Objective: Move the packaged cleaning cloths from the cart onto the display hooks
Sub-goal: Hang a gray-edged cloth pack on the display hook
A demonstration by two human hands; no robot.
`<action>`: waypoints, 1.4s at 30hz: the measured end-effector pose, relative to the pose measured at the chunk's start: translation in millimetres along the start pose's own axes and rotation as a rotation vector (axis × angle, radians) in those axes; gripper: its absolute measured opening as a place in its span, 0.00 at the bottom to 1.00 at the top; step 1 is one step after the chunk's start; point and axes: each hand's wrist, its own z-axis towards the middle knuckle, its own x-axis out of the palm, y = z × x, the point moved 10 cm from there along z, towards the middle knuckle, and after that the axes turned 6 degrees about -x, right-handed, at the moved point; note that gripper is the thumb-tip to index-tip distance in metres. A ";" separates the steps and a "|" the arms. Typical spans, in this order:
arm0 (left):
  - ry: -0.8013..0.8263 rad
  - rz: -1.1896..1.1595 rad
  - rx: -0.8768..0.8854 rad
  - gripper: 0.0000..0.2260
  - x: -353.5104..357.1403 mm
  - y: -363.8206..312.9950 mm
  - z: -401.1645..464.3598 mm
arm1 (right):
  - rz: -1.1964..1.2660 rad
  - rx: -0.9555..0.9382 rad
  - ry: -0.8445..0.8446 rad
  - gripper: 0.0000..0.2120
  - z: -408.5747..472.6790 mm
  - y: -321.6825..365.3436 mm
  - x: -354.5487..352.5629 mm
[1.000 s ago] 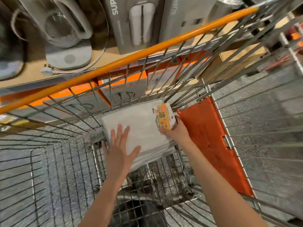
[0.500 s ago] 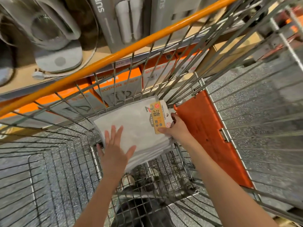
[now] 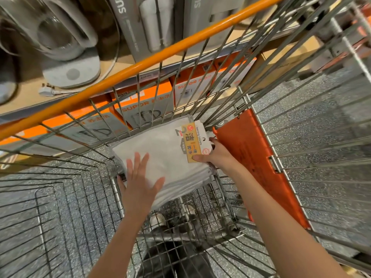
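A stack of white packaged cleaning cloths (image 3: 162, 149) lies in the far corner of the wire cart (image 3: 66, 199), the top pack bearing a yellow label card (image 3: 193, 142) at its right end. My right hand (image 3: 217, 155) pinches that labelled end, thumb on the card and fingers under the pack. My left hand (image 3: 140, 183) lies flat with fingers spread on the stack's near left part. No display hooks are in view.
The cart's orange handle bar (image 3: 140, 63) crosses the view, with an orange child-seat flap (image 3: 259, 161) on the right wall. Behind the cart a shelf holds an electric kettle (image 3: 66, 49), grey boxes (image 3: 152, 23) and orange boxes (image 3: 144, 109). Speckled floor shows through the wire.
Both hands have stayed on the cloth stack; my left hand slid slightly along it. The view shifted a little over the cart.
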 end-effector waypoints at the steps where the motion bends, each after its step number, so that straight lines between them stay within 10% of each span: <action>1: -0.004 -0.002 0.002 0.35 -0.2 0.8 0.3 | 0.008 0.005 0.014 0.27 0.6 0.3 1.8; 16: -0.011 -0.148 -0.019 0.34 -24.8 -6.1 -12.5 | -0.154 -0.174 -0.085 0.34 -42.4 48.6 -0.9; 28: -0.247 -0.558 0.144 0.41 -208.2 -64.6 -75.2 | -0.214 -0.427 -0.022 0.32 -165.5 157.7 37.6; 42: 0.176 -0.715 0.232 0.43 -314.3 -65.9 -181.9 | 0.278 -0.729 -0.178 0.23 -368.6 244.2 30.7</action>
